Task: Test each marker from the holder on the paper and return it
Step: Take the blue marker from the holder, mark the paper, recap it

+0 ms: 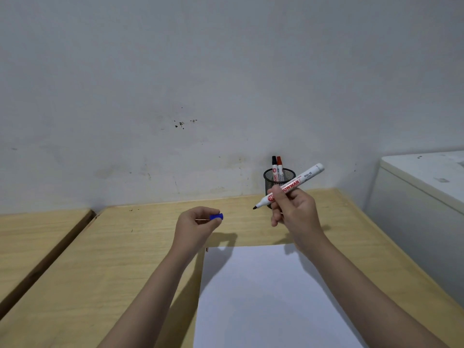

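The right hand (292, 209) is clamped around the uncapped marker (291, 185), tip pointing toward nine o'clock, above the table (125, 259) just in front of the mesh holder (279, 180). The left hand (198, 222) pinches the blue cap (216, 217) between its fingertips. The paper (263, 297) lies blank at six o'clock. Two more markers (277, 167) stand in the holder. The marker looks light, stiff and smooth-barrelled; gripping near the tip end should steady the stroke. The cap is small and easily dropped.
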{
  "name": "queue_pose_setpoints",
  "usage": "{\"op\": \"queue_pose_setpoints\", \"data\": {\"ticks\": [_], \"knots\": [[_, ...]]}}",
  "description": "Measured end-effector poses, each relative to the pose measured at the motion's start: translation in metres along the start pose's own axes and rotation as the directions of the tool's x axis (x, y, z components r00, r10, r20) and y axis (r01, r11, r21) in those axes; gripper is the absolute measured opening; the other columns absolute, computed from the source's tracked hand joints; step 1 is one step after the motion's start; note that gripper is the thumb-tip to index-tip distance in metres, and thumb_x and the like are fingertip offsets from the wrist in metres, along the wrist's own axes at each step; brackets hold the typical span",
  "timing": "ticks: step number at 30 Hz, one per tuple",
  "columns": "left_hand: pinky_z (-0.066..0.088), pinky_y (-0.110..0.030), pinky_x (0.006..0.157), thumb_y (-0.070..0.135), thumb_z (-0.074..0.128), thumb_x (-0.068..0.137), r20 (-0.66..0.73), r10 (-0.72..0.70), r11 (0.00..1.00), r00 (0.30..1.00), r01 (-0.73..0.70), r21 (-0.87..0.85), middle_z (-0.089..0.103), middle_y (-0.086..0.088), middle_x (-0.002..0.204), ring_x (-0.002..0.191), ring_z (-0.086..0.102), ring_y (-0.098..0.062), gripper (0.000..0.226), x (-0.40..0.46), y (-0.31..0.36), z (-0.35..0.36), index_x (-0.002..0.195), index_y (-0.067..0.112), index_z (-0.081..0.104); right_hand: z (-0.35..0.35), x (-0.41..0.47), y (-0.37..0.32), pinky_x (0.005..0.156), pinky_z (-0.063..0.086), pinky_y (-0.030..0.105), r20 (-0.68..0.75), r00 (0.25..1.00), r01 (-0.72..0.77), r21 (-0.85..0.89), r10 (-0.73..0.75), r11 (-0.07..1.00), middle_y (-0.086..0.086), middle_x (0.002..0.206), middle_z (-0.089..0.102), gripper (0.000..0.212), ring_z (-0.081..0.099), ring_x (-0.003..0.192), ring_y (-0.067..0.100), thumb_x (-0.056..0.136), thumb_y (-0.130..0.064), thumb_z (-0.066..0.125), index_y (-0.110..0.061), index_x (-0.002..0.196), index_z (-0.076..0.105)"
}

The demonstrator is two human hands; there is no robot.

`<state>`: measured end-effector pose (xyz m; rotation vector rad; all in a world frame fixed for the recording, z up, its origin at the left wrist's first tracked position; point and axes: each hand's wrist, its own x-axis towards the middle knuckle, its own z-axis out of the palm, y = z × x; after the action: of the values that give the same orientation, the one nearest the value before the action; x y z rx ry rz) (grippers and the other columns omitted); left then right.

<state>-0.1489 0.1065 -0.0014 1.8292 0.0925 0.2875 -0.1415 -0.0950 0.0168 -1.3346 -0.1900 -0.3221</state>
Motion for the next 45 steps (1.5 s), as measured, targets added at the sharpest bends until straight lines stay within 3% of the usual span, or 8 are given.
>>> {"op": "queue_pose_setpoints", "data": {"ticks": [9, 16, 20, 22, 25, 28, 31, 45], "knots": [[0.044, -0.016, 0.054, -0.004, 0.063, 0.069, 0.141, -0.134, 0.886, 0.981, 0.055, 0.46, 0.067, 0.003, 0.075, 0.073, 0.062, -0.012, 0.013, 0.054, -0.036, 0.01, 0.073, 0.008, 0.067, -0.009, 0.002, 0.024, 0.041, 0.043, 0.026, -0.023, 0.999, -0.034, -0.106, 0.031, 0.994, -0.003, 0.048, 0.053, 0.02, 0.044, 0.035, 0.014, 0.086, -0.018, 0.065, -0.005, 0.071, 0.064], [0.045, -0.021, 0.06, 0.001, 0.069, 0.069, 0.124, -0.17, 0.927, 0.978, 0.116, 0.356, 0.069, -0.004, 0.085, 0.078, 0.062, -0.016, 0.039, 0.052, -0.047, 0.008, 0.106, 0.013, 0.061, 0.012, -0.004, 0.047, 0.043, 0.049, 0.028, 0.075, 0.992, -0.095, -0.083, 0.102, 0.992, -0.002, 0.052, 0.057, 0.01, 0.051, 0.04, 0.013, 0.082, -0.004, 0.067, 0.0, 0.078, 0.059], [0.055, -0.037, 0.081, 0.005, 0.07, 0.076, 0.111, -0.201, 0.96, 0.973, 0.173, 0.219, 0.071, -0.01, 0.097, 0.088, 0.068, -0.024, 0.034, 0.039, -0.049, -0.014, 0.108, 0.011, 0.061, 0.034, -0.008, 0.062, 0.043, 0.049, 0.029, 0.122, 0.976, -0.168, -0.107, 0.181, 0.98, 0.006, 0.059, 0.059, 0.007, 0.052, 0.041, 0.016, 0.082, -0.008, 0.068, -0.008, 0.078, 0.061], [0.055, -0.034, 0.084, 0.011, 0.074, 0.075, 0.165, -0.2, 0.951, 0.966, 0.151, 0.271, 0.07, -0.009, 0.099, 0.089, 0.068, -0.022, 0.027, 0.028, -0.051, -0.028, 0.1, 0.015, 0.066, 0.045, -0.01, 0.069, 0.044, 0.049, 0.029, 0.139, 0.962, -0.221, -0.117, 0.236, 0.968, 0.008, 0.061, 0.059, 0.011, 0.053, 0.042, 0.016, 0.082, -0.014, 0.07, -0.009, 0.076, 0.062], [0.051, -0.015, 0.069, 0.02, 0.081, 0.068, 0.251, -0.224, 0.929, 0.942, 0.128, 0.348, 0.069, -0.003, 0.099, 0.078, 0.063, -0.012, 0.033, 0.01, -0.056, -0.039, 0.098, 0.019, 0.069, 0.061, -0.013, 0.081, 0.042, 0.047, 0.028, 0.112, 0.935, -0.315, -0.177, 0.337, 0.932, 0.007, 0.058, 0.061, 0.023, 0.053, 0.04, 0.016, 0.079, -0.028, 0.073, -0.011, 0.071, 0.061], [0.048, -0.03, 0.086, 0.043, 0.078, 0.057, 0.233, -0.168, 0.855, 0.958, 0.024, 0.518, 0.061, 0.013, 0.099, 0.089, 0.059, -0.01, 0.042, 0.005, -0.062, -0.041, 0.097, 0.036, 0.068, 0.073, -0.016, 0.092, 0.04, 0.043, 0.026, 0.07, 0.931, -0.334, -0.231, 0.358, 0.914, 0.011, 0.056, 0.064, 0.031, 0.051, 0.036, 0.018, 0.078, -0.032, 0.074, -0.008, 0.067, 0.058], [0.041, -0.042, 0.095, 0.042, 0.078, 0.062, 0.241, -0.134, 0.808, 0.961, -0.035, 0.588, 0.053, 0.011, 0.102, 0.09, 0.054, -0.01, 0.036, 0.002, -0.061, -0.04, 0.097, 0.041, 0.066, 0.077, -0.019, 0.096, 0.037, 0.04, 0.024, 0.044, 0.941, -0.313, -0.262, 0.335, 0.913, 0.009, 0.056, 0.066, 0.034, 0.05, 0.037, 0.02, 0.078, -0.031, 0.074, -0.004, 0.066, 0.058], [0.031, -0.038, 0.096, 0.046, 0.075, 0.066, 0.231, -0.109, 0.796, 0.967, -0.054, 0.603, 0.051, 0.01, 0.109, 0.096, 0.047, -0.009, 0.033, 0.004, -0.069, -0.043, 0.097, 0.045, 0.065, 0.076, -0.023, 0.103, 0.039, 0.043, 0.023, 0.036, 0.949, -0.284, -0.331, 0.312, 0.9, 0.008, 0.061, 0.068, 0.029, 0.052, 0.038, 0.017, 0.079, -0.024, 0.073, 0.003, 0.073, 0.063]]}}
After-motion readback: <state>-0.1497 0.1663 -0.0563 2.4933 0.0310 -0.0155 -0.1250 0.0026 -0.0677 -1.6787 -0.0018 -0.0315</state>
